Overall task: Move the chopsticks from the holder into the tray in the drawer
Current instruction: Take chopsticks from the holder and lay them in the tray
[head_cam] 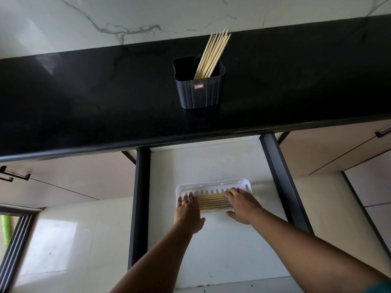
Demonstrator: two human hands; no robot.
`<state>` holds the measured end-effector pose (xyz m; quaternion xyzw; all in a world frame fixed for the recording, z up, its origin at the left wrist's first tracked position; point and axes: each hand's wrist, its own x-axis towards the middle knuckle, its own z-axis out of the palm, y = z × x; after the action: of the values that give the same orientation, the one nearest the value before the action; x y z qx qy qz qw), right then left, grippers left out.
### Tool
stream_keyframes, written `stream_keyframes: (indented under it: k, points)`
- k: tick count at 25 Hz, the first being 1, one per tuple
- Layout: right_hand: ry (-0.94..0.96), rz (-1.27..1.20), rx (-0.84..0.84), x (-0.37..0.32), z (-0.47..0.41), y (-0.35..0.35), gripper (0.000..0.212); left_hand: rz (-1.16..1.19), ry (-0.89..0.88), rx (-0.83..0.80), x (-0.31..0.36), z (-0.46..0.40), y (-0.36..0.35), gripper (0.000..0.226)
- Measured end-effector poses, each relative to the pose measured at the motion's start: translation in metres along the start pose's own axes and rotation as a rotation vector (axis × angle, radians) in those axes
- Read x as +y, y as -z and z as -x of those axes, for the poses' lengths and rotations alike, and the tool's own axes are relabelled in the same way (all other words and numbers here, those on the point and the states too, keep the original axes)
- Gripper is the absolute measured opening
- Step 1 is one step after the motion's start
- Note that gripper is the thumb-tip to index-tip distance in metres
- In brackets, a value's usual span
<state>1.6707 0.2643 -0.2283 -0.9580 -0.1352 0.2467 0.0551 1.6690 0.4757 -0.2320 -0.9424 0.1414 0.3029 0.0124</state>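
Observation:
A dark ribbed holder [200,89] stands on the black countertop [84,98] with several wooden chopsticks [213,53] leaning to the right inside it. Below, the drawer [211,250] is pulled out. A white slotted tray [213,186] lies in it, and several chopsticks [211,203] lie side by side across the tray. My left hand [188,212] rests flat on their left ends. My right hand [243,205] lies flat over their right ends, fingers spread. Neither hand grips anything.
Dark drawer side rails [283,182] run along both sides of the white drawer floor. Cabinet fronts with dark handles [14,175] flank the drawer. A marble wall [105,17] rises behind the counter. Pale floor tiles [63,240] lie at the lower left.

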Motion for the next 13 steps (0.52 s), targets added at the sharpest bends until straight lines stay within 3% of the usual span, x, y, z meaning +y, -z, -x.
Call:
stream_keyframes:
  k: [3,6,9,13]
  points:
    - [-0.018,0.010,-0.010,-0.004,0.004,0.000,0.077,-0.002,0.000,0.009,0.000,0.004,0.003,0.088]
    - [0.013,-0.051,0.002,-0.008,0.013,0.006,0.091,0.134,-0.071,0.070,0.002,0.012,0.007,0.102]
    - [0.109,-0.103,0.136,-0.016,0.027,0.022,0.085,0.265,-0.156,0.191,0.004,0.020,0.026,0.096]
    - [0.030,-0.190,0.325,-0.031,0.033,0.055,0.067,0.240,-0.165,0.302,0.006,0.029,0.068,0.072]
